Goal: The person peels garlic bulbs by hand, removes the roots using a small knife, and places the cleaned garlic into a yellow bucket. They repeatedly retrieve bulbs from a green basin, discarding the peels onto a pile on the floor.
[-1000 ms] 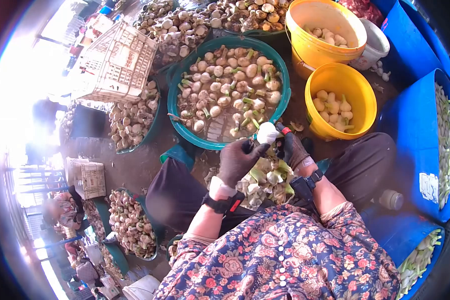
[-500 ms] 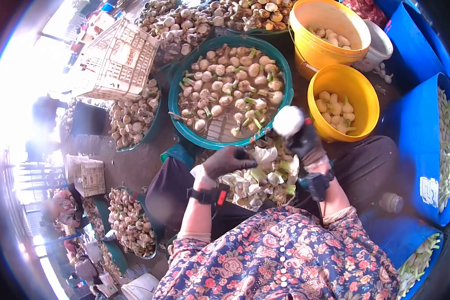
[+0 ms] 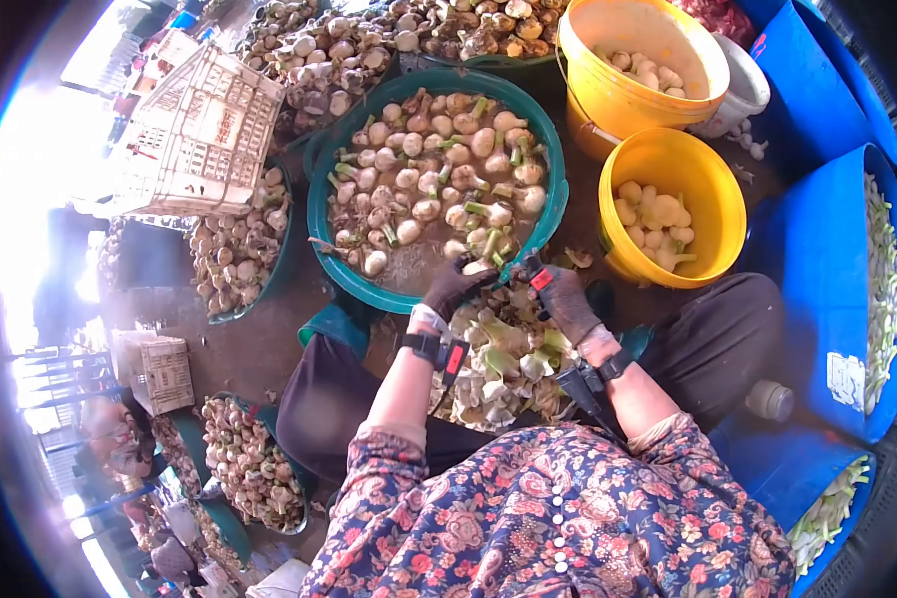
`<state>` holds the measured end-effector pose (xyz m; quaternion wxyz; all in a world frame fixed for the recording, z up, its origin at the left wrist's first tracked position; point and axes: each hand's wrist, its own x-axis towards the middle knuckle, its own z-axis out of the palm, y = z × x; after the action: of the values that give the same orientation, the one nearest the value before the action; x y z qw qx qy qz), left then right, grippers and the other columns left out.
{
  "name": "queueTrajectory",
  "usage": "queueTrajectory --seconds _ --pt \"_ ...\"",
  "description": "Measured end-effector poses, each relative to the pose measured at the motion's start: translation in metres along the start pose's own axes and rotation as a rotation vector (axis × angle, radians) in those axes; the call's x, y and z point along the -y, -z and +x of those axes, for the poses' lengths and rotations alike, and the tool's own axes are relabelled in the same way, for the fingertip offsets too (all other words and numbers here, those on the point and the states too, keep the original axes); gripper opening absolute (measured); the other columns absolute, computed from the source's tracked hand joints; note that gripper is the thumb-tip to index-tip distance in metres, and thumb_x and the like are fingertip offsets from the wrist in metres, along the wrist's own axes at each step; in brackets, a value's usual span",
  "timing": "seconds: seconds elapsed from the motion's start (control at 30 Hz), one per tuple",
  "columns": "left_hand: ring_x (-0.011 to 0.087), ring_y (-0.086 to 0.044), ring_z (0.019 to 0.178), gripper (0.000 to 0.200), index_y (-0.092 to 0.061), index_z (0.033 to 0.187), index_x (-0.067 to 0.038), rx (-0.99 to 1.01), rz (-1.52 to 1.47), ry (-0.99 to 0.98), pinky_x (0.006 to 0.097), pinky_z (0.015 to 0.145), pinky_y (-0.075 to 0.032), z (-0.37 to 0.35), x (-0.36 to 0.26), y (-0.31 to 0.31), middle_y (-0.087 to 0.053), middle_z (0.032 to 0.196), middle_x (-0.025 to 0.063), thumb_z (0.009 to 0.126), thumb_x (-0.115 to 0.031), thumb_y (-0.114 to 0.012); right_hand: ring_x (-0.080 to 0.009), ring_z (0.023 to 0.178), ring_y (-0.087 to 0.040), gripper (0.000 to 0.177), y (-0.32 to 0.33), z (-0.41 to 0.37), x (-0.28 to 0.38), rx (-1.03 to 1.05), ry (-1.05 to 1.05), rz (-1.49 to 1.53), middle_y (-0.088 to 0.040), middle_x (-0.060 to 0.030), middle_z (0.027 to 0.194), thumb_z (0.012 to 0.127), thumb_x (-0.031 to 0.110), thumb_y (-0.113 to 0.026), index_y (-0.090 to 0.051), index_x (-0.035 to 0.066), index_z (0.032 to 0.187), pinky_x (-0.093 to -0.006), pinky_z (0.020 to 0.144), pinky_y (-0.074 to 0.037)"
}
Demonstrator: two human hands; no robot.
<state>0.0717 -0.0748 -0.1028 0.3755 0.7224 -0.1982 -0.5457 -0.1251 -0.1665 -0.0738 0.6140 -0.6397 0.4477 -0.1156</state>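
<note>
The green tub in front of me holds murky water and many garlic bulbs, some with green stem stubs. At its near rim my gloved left hand has its fingers closed around a pale garlic bulb. My gloved right hand is just right of it, beside the rim, fingers curled. A small red-marked piece shows at that hand; what the fingers hold is hard to make out. Between my legs, below both hands, lies a pile of garlic peelings. Peeled bulbs sit in the smaller yellow bucket.
A larger yellow bucket with pale bulbs stands behind the smaller one. Blue bins with stems line the right. On the left are a white crate, tubs of unpeeled garlic and, farther off, a person.
The white peeled bulb has left my right hand, and a bulb has appeared atop those in the smaller yellow bucket. My left hand has moved to the tub rim. The view has shifted slightly.
</note>
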Motion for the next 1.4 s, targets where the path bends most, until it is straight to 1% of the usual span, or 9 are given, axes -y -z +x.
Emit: queueTrajectory --seconds 0.3,0.53,0.63,0.77,0.9,1.1,1.2,1.33,1.4 --pt "0.0123 -0.061 0.085 0.057 -0.061 0.108 -0.002 -0.226 0.577 -0.517 0.028 0.075 -0.05 -0.099 -0.058 -0.05 -0.065 0.093 0.0057 0.066 -0.033 -0.082 -0.014 0.057 -0.054 0.036 0.005 -0.029 0.038 -0.049 0.149 0.064 -0.06 -0.0107 0.061 0.086 0.034 -0.06 -0.064 0.0 0.075 -0.0331 0.054 -0.043" --pt "0.0118 -0.058 0.087 0.059 -0.053 0.116 0.002 0.182 -0.42 -0.323 0.026 0.075 -0.048 -0.107 -0.048 -0.044 -0.061 0.101 0.0048 0.071 -0.027 -0.077 -0.0094 0.059 -0.052 0.029 0.011 -0.025 0.011 0.344 -0.054 0.576 -0.058 -0.0021 0.071 0.087 0.035 -0.06 -0.06 0.006 0.092 -0.0221 0.053 -0.042" --pt "0.0148 -0.057 0.095 0.063 -0.051 0.118 0.001 0.038 -0.19 -0.424 0.0291 0.081 -0.047 -0.116 -0.053 -0.064 -0.059 0.106 0.0058 0.067 -0.023 -0.079 -0.0108 0.064 -0.055 0.041 0.02 -0.035 0.023 0.458 -0.064 0.673 -0.057 -0.0029 0.075 0.082 0.026 -0.066 -0.048 0.002 0.109 -0.0264 0.056 -0.046" --pt "0.027 -0.056 0.105 0.079 -0.046 0.121 0.004 -0.405 0.457 -0.743 0.0349 0.092 -0.043 -0.127 -0.063 -0.06 -0.058 0.111 0.0163 0.058 -0.025 -0.084 -0.0131 0.056 -0.051 0.041 0.015 -0.036 0.019 0.311 0.442 0.105 -0.054 -0.0012 0.068 0.087 0.035 -0.055 -0.043 0.003 0.109 -0.028 0.05 -0.043" --pt "0.0361 -0.057 0.099 0.052 -0.059 0.111 -0.005 -0.329 0.925 -0.881 0.0378 0.08 -0.047 -0.131 -0.057 -0.053 -0.06 0.108 0.0152 0.066 -0.023 -0.077 -0.0099 0.058 -0.048 0.031 0.016 -0.03 0.017 0.496 -0.014 0.078 -0.055 0.0007 0.076 0.087 0.029 -0.056 -0.05 0.008 0.108 -0.0262 0.053 -0.042" --pt "0.0219 -0.064 0.073 0.018 -0.067 0.094 -0.005 -0.201 0.189 -0.397 0.0272 0.066 -0.048 -0.124 -0.036 -0.059 -0.067 0.081 0.0076 0.081 -0.017 -0.067 -0.008 0.067 -0.052 0.035 0.023 -0.04 0.033 0.556 -0.193 0.453 -0.056 0.0013 0.083 0.089 0.039 -0.053 -0.057 0.006 0.101 -0.0248 0.056 -0.043" --pt "0.0154 -0.062 0.076 0.024 -0.062 0.106 0.0 -0.027 -0.37 -0.186 0.0265 0.07 -0.048 -0.118 -0.032 -0.039 -0.067 0.088 0.0059 0.082 -0.006 -0.064 -0.0094 0.087 -0.055 0.037 0.022 -0.044 0.041 0.668 -0.005 0.727 -0.056 -0.0026 0.103 0.09 0.029 -0.055 -0.052 0.003 0.116 -0.0212 0.072 -0.048" --pt "0.0191 -0.063 0.083 0.042 -0.053 0.121 -0.003 -0.172 0.299 -0.609 0.0298 0.072 -0.05 -0.135 -0.021 -0.032 -0.066 0.098 0.008 0.08 -0.005 -0.065 -0.0185 0.113 -0.049 0.045 0.024 -0.05 0.056 0.667 0.129 0.716 -0.051 -0.0086 0.124 0.088 0.021 -0.057 -0.046 0.005 0.128 -0.0303 0.096 -0.04" --pt "0.0207 -0.063 0.084 0.041 -0.054 0.12 -0.003 -0.248 0.506 -0.721 0.031 0.071 -0.05 -0.134 -0.015 -0.029 -0.065 0.098 0.0102 0.08 -0.005 -0.065 -0.0235 0.113 -0.05 0.044 0.015 -0.048 0.055 0.321 0.66 0.03 -0.05 -0.0103 0.126 0.085 0.017 -0.059 -0.049 0.008 0.127 -0.033 0.096 -0.04"
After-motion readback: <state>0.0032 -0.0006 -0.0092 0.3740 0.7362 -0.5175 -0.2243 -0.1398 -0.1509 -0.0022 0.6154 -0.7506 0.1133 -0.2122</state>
